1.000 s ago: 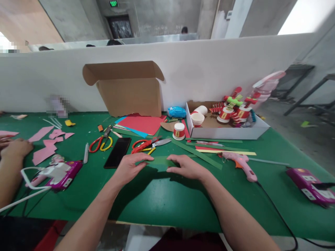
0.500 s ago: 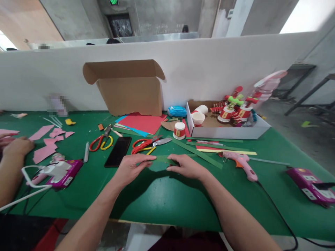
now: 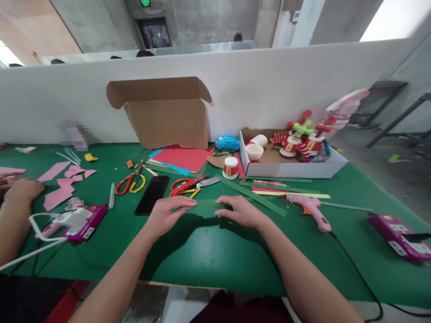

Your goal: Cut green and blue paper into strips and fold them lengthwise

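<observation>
Above the green table, a short green paper strip [image 3: 206, 205] stretches between my two hands. Thumb and fingers of my left hand [image 3: 170, 214] are pinched on its left end. My right hand [image 3: 239, 212] has its fingertips closed at the other end; the exact contact there is hard to see against the green. Just behind the left hand lie red-handled scissors [image 3: 188, 185] and a black phone [image 3: 152, 195]. Longer green strips [image 3: 259, 199] lie flat behind the right hand, near a red and white paper cup [image 3: 230, 168].
A pink glue gun [image 3: 313, 210] lies to the right, its cord running to the table's front edge, near a purple power strip [image 3: 400, 237]. A white box [image 3: 292, 170] holds cups and paper figures. At left, another person's hand [image 3: 28, 190] is near pink paper pieces [image 3: 59, 197].
My left hand has shifted slightly left, and the stretch of strip seen between my hands looks flatter. The right hand is almost in the same place.
</observation>
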`<state>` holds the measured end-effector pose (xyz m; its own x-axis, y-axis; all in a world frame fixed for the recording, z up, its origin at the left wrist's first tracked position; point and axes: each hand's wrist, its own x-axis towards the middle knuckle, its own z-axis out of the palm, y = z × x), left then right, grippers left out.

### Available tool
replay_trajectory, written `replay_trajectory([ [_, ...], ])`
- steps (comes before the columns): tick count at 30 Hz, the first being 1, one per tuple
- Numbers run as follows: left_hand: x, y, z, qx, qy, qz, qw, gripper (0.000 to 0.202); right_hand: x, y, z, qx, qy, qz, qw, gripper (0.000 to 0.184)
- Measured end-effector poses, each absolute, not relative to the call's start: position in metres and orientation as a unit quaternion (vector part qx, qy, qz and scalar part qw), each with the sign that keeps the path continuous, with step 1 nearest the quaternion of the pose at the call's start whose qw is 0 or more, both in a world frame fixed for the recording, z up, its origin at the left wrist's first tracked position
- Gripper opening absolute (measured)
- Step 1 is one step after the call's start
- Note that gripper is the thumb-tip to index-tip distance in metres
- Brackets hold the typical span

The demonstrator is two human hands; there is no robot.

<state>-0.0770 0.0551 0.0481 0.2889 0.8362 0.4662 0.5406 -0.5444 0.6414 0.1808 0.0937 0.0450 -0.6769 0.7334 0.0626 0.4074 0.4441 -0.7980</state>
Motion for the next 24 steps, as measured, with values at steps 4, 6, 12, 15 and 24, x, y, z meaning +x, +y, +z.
replay_trajectory([
  [4, -0.079, 0.056, 0.047, 0.787, 0.416, 0.416, 0.185, 0.020, 0.179, 0.093, 0.047, -0.345, -0.810, 0.420, 0.218, 0.020],
  [6, -0.080, 0.056, 0.047, 0.801, 0.401, 0.414, 0.161, 0.020, 0.179, 0.093, 0.047, -0.347, -0.808, 0.421, 0.225, 0.020],
  [12, -0.084, 0.056, 0.055, 0.858, 0.355, 0.372, -0.014, 0.024, 0.180, 0.094, 0.046, -0.358, -0.811, 0.402, 0.231, 0.021],
  [15, -0.086, 0.056, 0.056, 0.866, 0.349, 0.349, -0.084, 0.027, 0.178, 0.093, 0.045, -0.358, -0.801, 0.418, 0.237, 0.020],
  [24, -0.070, 0.058, 0.041, 0.699, 0.504, 0.495, 0.113, 0.033, 0.178, 0.097, 0.038, -0.406, -0.774, 0.385, 0.295, 0.017],
])
